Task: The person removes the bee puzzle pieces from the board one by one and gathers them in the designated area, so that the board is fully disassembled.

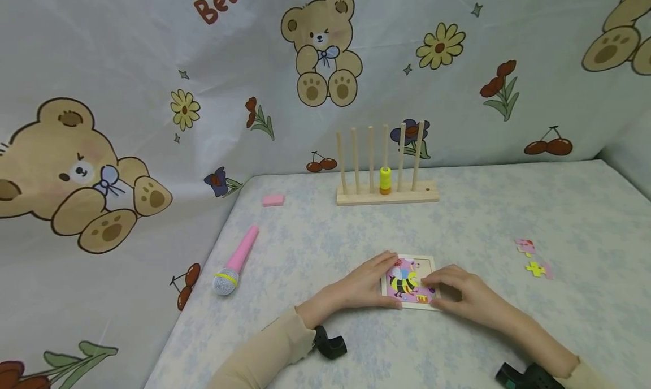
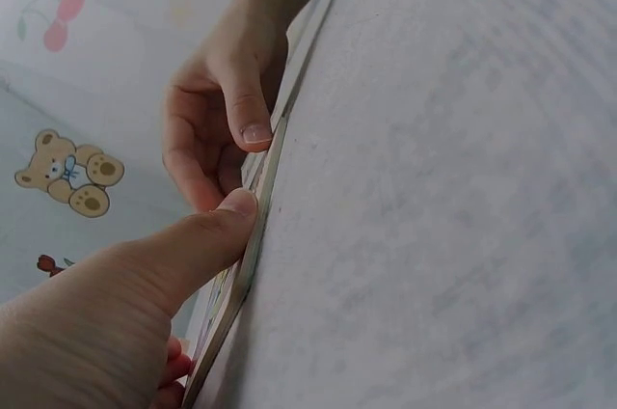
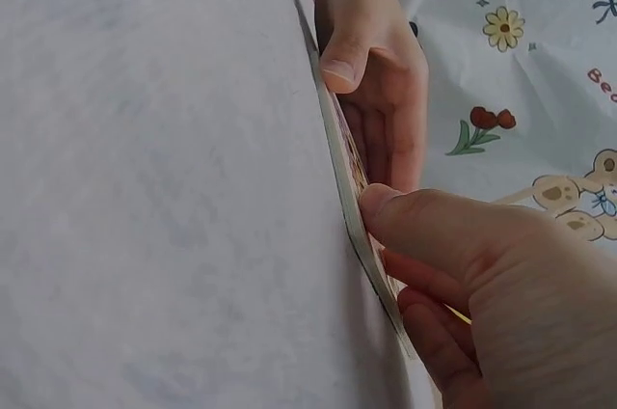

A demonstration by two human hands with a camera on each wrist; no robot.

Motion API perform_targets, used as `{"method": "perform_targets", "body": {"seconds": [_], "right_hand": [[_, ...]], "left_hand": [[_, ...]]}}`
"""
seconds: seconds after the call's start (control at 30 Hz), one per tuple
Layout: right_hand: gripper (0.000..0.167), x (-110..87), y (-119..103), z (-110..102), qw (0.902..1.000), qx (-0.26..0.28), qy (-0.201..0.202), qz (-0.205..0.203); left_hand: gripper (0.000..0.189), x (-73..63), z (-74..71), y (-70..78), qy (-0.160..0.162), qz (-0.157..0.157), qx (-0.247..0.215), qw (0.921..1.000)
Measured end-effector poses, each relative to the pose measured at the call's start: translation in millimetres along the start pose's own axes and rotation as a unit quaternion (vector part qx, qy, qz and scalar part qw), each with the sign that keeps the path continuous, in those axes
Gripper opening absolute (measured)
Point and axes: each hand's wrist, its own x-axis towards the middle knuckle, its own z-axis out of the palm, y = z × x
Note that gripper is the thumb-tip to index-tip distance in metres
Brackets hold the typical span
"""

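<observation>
One bee jigsaw puzzle [image 1: 404, 288] lies flat on table [image 1: 315, 225]. Left hand [image 1: 365, 284] grips frame's [image 1: 418, 306] left side; right hand [image 1: 470, 298], fingers bent, covers part of right side; pinch or touch, cannot tell. Two loose puzzle pieces [image 1: 536, 269] right, well apart. Behind: wooden peg stand [image 1: 361, 199], yellow rings [image 1: 385, 177] on one peg [image 1: 385, 146]. Left: pink microphone [image 1: 241, 253], pink block [image 1: 273, 200].

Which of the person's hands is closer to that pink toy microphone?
The left. The left hand is at the left side of the bee puzzle, to the right of the pink toy microphone; the right hand is farther off, at the puzzle's right side.
</observation>
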Motion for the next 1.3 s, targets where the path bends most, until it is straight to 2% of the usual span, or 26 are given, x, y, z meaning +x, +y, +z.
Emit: {"method": "perform_targets", "body": {"seconds": [0.33, 0.6, 0.93, 1.1, 1.17, 1.3], "right_hand": [[0.041, 2.5, -7, 6, 0.9988, 0.048, -0.001, -0.005], [0.043, 4.6, -8, 6, 0.9996, 0.027, -0.001, 0.004], [0.046, 6.8, -4, 5, 0.9988, 0.015, 0.024, -0.039], [0.048, 4.8, -1, 4, 0.9972, 0.033, 0.041, -0.053], [0.047, 4.5, -2, 3, 0.997, 0.056, 0.037, -0.039], [0.039, 6.5, -7, -7, 0.9899, 0.136, 0.012, 0.038]], "left_hand": [[0.097, -2.1, -0.5, -0.4, -0.004, 0.003, 0.001, 1.0], [0.097, -2.3, -3.5, -1.0, -0.002, 0.004, 0.009, 0.9999], [0.096, -0.8, -3.3, -2.9, 0.0, 0.007, 0.005, 1.0], [0.096, 0.2, -1.5, -2.4, 0.001, 0.012, 0.003, 0.9999], [0.097, -0.1, -1.5, -1.8, -0.001, 0.013, 0.002, 0.9999], [0.097, -0.3, -2.1, -1.4, -0.001, 0.01, 0.004, 0.9999]]}}
